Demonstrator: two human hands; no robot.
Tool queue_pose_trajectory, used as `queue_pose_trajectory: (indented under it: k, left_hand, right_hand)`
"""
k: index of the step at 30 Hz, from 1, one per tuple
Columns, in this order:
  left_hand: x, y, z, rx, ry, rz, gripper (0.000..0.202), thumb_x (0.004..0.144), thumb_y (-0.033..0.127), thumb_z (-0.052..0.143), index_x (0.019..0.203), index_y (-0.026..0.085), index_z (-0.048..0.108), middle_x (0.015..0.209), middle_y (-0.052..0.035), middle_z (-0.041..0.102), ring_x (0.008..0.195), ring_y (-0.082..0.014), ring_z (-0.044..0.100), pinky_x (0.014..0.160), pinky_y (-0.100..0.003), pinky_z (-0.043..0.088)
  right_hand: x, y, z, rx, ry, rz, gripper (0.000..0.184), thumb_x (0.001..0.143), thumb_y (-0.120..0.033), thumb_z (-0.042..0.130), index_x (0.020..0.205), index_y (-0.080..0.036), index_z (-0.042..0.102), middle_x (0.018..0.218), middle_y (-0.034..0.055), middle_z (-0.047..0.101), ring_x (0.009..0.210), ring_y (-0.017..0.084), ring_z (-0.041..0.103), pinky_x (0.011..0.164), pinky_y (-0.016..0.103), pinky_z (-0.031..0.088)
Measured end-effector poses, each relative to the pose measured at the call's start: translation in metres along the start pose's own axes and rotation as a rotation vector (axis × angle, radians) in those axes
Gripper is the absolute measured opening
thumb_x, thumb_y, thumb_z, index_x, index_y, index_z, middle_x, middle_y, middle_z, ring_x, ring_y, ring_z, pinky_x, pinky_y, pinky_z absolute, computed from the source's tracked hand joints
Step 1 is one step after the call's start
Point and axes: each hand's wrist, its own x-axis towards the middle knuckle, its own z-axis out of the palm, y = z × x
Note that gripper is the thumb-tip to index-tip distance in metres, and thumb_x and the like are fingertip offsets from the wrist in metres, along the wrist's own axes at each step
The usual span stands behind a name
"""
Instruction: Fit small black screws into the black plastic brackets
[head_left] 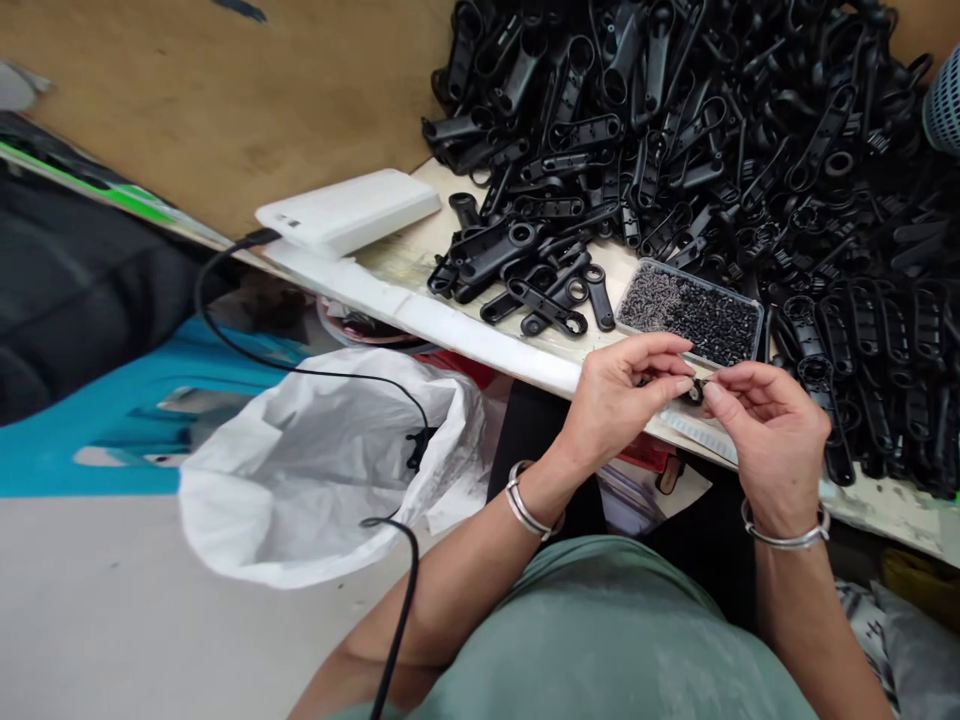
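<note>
My left hand [626, 395] and my right hand [772, 440] meet at the table's front edge. Their fingertips pinch a small black part [695, 390] between them; its shape is mostly hidden by the fingers. Each wrist wears a silver bangle. Just beyond the hands lies a clear shallow tray [756, 318] filled with tiny dark screws [694, 315]. A big heap of black plastic handle-like parts [712, 140] with ring ends covers the table behind the tray and to its right.
A white power bank [349, 210] rests on the table's left end, its black cable [300, 368] running down past a white plastic bag [315, 470] on the floor. A teal basket [945, 100] peeks in at the far right. Brown board wall stands behind.
</note>
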Motion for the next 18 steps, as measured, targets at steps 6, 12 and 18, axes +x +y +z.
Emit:
queue_pose_trajectory:
  k: [6, 12, 18]
  left_hand:
    - [-0.0008, -0.0008, -0.0008, 0.048, -0.02, 0.003, 0.029, 0.067, 0.011, 0.077, 0.096, 0.015, 0.072, 0.078, -0.0006, 0.074, 0.074, -0.0113, 0.069, 0.075, -0.021, 0.056]
    - [-0.0037, -0.0051, 0.0001, 0.121, -0.006, 0.031, 0.027, 0.07, 0.011, 0.074, 0.097, 0.016, 0.073, 0.08, -0.0015, 0.075, 0.076, -0.0126, 0.071, 0.076, -0.022, 0.057]
    - [-0.008, -0.0059, 0.0021, 0.246, 0.051, 0.105, 0.022, 0.073, 0.011, 0.074, 0.094, 0.017, 0.074, 0.082, -0.0011, 0.076, 0.077, -0.0136, 0.073, 0.081, -0.024, 0.06]
  right_hand:
    - [-0.0015, -0.0017, 0.0036, 0.011, -0.033, -0.009, 0.012, 0.074, -0.017, 0.076, 0.083, -0.021, 0.07, 0.078, -0.0009, 0.071, 0.067, 0.013, 0.067, 0.062, 0.022, 0.058]
    - [-0.0034, -0.0031, 0.0014, -0.028, -0.056, 0.082, 0.005, 0.078, -0.023, 0.074, 0.08, -0.019, 0.072, 0.066, -0.0012, 0.068, 0.054, 0.013, 0.063, 0.053, 0.023, 0.056]
    - [-0.0086, -0.0055, -0.004, -0.251, -0.145, 0.006, 0.014, 0.087, -0.029, 0.066, 0.087, -0.019, 0.075, 0.064, -0.0005, 0.068, 0.054, 0.013, 0.063, 0.054, 0.023, 0.054]
